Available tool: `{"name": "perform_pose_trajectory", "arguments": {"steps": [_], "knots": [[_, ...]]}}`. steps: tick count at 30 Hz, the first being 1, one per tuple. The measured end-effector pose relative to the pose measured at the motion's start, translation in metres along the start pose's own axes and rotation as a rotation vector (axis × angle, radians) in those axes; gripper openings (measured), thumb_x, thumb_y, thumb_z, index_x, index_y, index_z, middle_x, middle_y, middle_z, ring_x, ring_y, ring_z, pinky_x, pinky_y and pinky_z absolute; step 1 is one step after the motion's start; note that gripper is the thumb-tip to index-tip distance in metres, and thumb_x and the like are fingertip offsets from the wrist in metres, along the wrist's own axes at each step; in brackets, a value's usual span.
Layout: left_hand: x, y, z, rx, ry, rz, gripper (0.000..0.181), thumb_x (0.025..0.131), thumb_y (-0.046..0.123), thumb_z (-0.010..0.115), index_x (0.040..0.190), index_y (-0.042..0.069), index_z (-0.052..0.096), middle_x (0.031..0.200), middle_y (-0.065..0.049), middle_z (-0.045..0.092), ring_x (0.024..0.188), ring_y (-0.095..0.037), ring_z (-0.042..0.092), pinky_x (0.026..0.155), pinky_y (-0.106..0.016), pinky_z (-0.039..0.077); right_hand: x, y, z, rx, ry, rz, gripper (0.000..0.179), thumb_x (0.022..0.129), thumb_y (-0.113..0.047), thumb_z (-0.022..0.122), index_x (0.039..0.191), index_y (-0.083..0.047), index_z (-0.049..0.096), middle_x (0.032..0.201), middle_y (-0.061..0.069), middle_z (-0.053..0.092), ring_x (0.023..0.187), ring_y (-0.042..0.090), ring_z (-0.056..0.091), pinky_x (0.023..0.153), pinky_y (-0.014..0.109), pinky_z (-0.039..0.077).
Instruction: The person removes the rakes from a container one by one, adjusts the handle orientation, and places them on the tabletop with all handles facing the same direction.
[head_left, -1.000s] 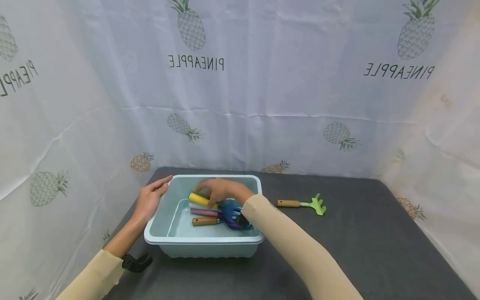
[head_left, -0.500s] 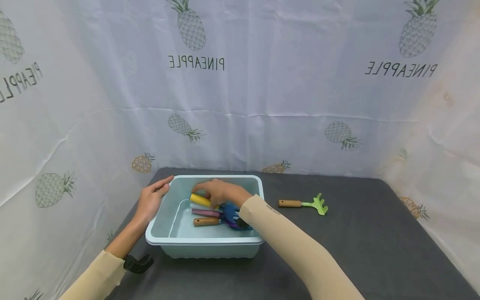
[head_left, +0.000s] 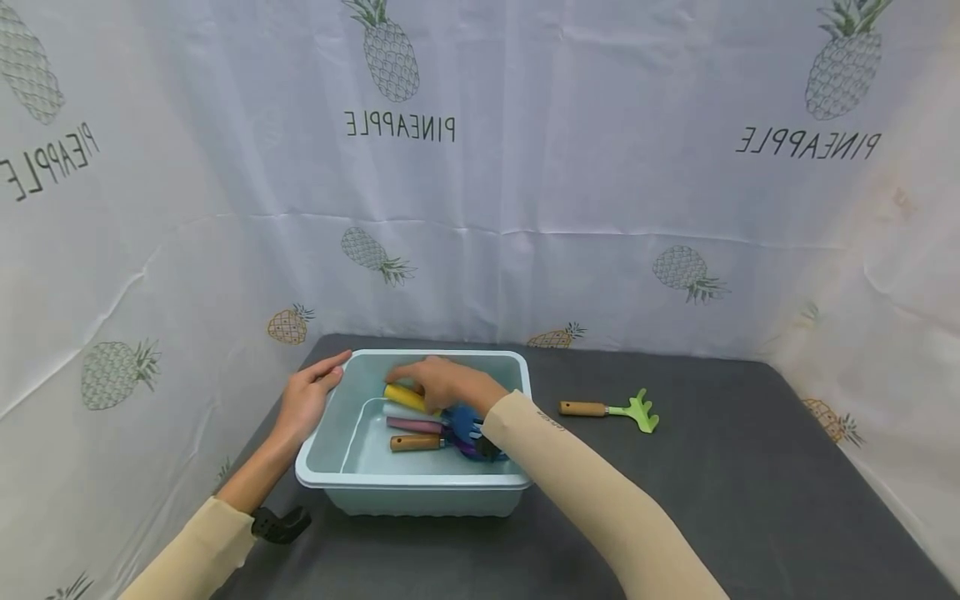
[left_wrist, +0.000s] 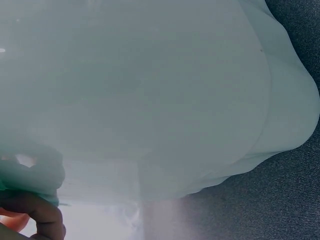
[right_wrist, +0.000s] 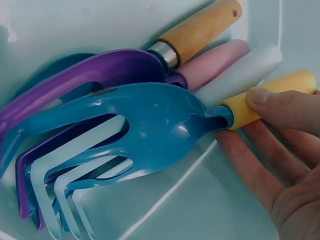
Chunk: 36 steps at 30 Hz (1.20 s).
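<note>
In the head view, my left hand [head_left: 302, 402] grips the left rim of a pale blue plastic basin [head_left: 480, 481]. Its curled fingers [left_wrist: 42, 217] show at the rim in the left wrist view. My right hand [head_left: 442, 382] reaches inside and holds the yellow handle of a blue hand rake [right_wrist: 155, 117]; the thumb presses on top, the other fingers lie under and beside it. Below and beside this rake lie a white-handled rake [right_wrist: 237, 75], a purple tool with a pink handle [right_wrist: 215, 65] and a wooden-handled tool [right_wrist: 202, 32], whose blue head is partly hidden.
A light green hand rake [head_left: 636, 411] with a wooden handle lies on the dark grey tabletop [head_left: 735, 483], right of the basin. White curtains [head_left: 487, 167] with pineapple prints hang behind and at both sides. A black wrist strap [head_left: 281, 525] is at the left wrist.
My right hand has shifted slightly along the yellow handle, its fingers covering more of the handle's end. The left hand keeps its place on the rim. The head view has moved a little.
</note>
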<state>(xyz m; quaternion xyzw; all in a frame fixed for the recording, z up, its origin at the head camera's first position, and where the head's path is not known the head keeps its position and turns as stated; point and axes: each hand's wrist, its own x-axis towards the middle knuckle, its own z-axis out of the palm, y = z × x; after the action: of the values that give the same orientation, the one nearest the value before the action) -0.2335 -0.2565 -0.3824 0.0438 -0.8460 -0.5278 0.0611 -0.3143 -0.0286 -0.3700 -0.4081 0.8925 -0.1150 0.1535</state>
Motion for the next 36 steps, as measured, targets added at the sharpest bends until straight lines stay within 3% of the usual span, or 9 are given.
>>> {"name": "perform_pose_trajectory", "arguments": {"steps": [5, 13, 20, 28, 31, 36], "knots": [[0.001, 0.0, 0.001, 0.003, 0.002, -0.009, 0.045, 0.111, 0.026, 0.045, 0.155, 0.013, 0.05, 0.161, -0.013, 0.046, 0.151, -0.033, 0.04, 0.121, -0.052, 0.035, -0.001, 0.002, -0.001, 0.007, 0.01, -0.009, 0.075, 0.09, 0.008, 0.069, 0.151, -0.032, 0.052, 0.113, 0.002, 0.066, 0.091, 0.015, 0.06, 0.071, 0.023, 0.053], [0.002, -0.001, 0.001, 0.004, 0.005, -0.012, 0.045, 0.111, 0.027, 0.045, 0.155, 0.015, 0.05, 0.161, -0.012, 0.046, 0.149, -0.034, 0.043, 0.118, -0.051, 0.039, -0.003, 0.003, -0.006, 0.029, 0.02, -0.026, 0.082, 0.088, 0.012, 0.068, 0.154, -0.032, 0.048, 0.133, 0.006, 0.066, 0.109, 0.017, 0.064, 0.081, 0.025, 0.056], [0.002, -0.001, 0.001, -0.002, 0.007, -0.014, 0.045, 0.112, 0.028, 0.044, 0.155, 0.015, 0.05, 0.161, -0.012, 0.047, 0.149, -0.033, 0.044, 0.117, -0.05, 0.04, -0.005, 0.001, -0.009, 0.034, 0.051, -0.033, 0.081, 0.087, 0.011, 0.069, 0.153, -0.032, 0.049, 0.123, 0.003, 0.067, 0.101, 0.015, 0.061, 0.084, 0.025, 0.055], [0.003, -0.003, 0.003, 0.011, 0.002, 0.003, 0.045, 0.112, 0.028, 0.045, 0.155, 0.015, 0.05, 0.16, -0.012, 0.047, 0.149, -0.033, 0.044, 0.115, -0.048, 0.04, -0.009, -0.005, -0.015, 0.005, 0.051, 0.014, 0.076, 0.091, 0.008, 0.065, 0.153, -0.031, 0.047, 0.11, 0.004, 0.064, 0.092, 0.019, 0.057, 0.075, 0.027, 0.053], [0.003, -0.003, 0.002, 0.018, -0.002, 0.014, 0.046, 0.112, 0.029, 0.045, 0.155, 0.015, 0.05, 0.16, -0.012, 0.047, 0.149, -0.032, 0.044, 0.112, -0.042, 0.042, -0.011, -0.007, -0.017, -0.019, 0.055, 0.009, 0.074, 0.092, 0.008, 0.064, 0.152, -0.032, 0.047, 0.106, 0.004, 0.065, 0.088, 0.019, 0.059, 0.072, 0.025, 0.053], [0.001, -0.004, 0.0, 0.026, -0.004, 0.029, 0.046, 0.111, 0.032, 0.045, 0.155, 0.017, 0.05, 0.16, -0.01, 0.048, 0.147, -0.031, 0.046, 0.097, -0.018, 0.043, -0.015, -0.007, -0.019, -0.04, 0.072, 0.006, 0.073, 0.093, 0.009, 0.062, 0.151, -0.033, 0.047, 0.111, 0.006, 0.068, 0.092, 0.018, 0.061, 0.073, 0.025, 0.054]]}}
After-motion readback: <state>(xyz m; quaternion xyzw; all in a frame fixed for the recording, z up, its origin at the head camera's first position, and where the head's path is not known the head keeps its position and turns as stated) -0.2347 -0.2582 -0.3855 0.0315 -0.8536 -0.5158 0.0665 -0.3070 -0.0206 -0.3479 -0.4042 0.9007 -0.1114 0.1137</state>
